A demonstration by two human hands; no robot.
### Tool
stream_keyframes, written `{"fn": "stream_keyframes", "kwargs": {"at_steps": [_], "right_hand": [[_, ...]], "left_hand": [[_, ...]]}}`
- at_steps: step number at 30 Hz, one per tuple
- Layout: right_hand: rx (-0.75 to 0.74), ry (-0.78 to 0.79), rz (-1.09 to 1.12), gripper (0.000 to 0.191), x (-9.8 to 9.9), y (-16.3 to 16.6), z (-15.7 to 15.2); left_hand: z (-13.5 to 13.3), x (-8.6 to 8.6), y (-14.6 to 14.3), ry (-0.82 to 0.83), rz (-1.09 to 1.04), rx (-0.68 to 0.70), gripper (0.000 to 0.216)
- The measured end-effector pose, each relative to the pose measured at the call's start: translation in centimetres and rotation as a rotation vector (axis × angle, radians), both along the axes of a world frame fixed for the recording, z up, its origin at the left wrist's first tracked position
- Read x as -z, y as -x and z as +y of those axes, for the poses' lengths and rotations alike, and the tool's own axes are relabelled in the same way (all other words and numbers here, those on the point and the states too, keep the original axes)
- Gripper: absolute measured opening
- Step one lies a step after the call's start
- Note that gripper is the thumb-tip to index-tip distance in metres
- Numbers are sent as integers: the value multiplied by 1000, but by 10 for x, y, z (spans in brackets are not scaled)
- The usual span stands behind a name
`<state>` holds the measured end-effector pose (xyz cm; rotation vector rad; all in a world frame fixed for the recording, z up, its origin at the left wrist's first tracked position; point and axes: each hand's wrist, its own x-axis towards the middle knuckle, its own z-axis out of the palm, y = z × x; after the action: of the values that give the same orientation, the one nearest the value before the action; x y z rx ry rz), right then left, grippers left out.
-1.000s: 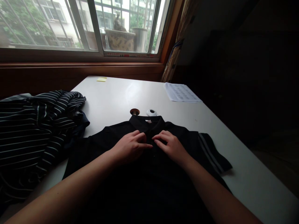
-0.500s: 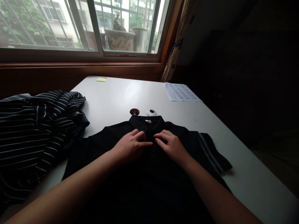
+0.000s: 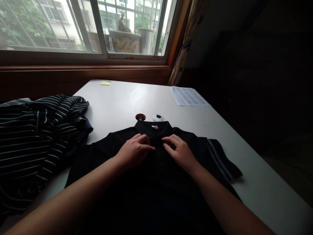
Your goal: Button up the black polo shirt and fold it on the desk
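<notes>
A black polo shirt (image 3: 110, 153) lies flat on the white table (image 3: 122, 101), collar toward the window. Its right sleeve carries grey stripes (image 3: 216, 156). My left hand (image 3: 133, 151) and my right hand (image 3: 177, 150) rest on the chest just below the collar (image 3: 153, 128). Both hands have their fingers curled and pinched at the shirt's button placket between them. What the fingertips grip is too dark to see clearly.
A pile of dark striped clothes (image 3: 36, 130) fills the left side of the table. Beyond the collar are a round hole in the table (image 3: 140, 117) and a small white object (image 3: 158, 117). Papers (image 3: 189, 97) lie at the far right, a yellow note (image 3: 105, 83) near the window.
Both hands have crept slightly up the placket toward the collar. The shirt has stayed in place.
</notes>
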<state>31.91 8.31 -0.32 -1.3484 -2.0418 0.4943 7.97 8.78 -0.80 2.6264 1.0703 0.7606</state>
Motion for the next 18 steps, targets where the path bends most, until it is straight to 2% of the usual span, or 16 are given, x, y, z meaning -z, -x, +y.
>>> {"fn": "stream_keyframes", "kwargs": {"at_steps": [6,12,18], "right_hand": [[-7,-2,-19,17,-1,0,0],[-8,-7,-19,17,-1,0,0],[-11,-5,-22,17,0,-1,0]], "left_hand": [[0,1,0,-12,6,-2,46],[-1,0,-2,-75,89,81,45],[1,1,-1,-58,57,104,42]]}}
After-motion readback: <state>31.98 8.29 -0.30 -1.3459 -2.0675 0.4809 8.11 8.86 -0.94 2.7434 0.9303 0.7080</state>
